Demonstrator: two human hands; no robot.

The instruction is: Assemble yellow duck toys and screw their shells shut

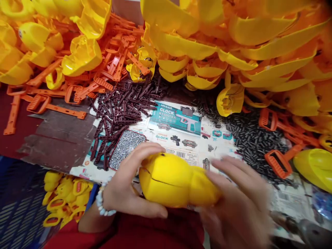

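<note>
Above printed carton: my left hand grips yellow plastic shell
My right hand: blurred, wrapped round its narrow end
Handling: likely light, stiff; hold mid-body

Your right hand is motion-blurred, its fingers smeared over the yellow plastic shell, whose underside your left hand hides. The heap of yellow shells runs off the top and right edges. The silver pieces are too small to tell apart.
</note>
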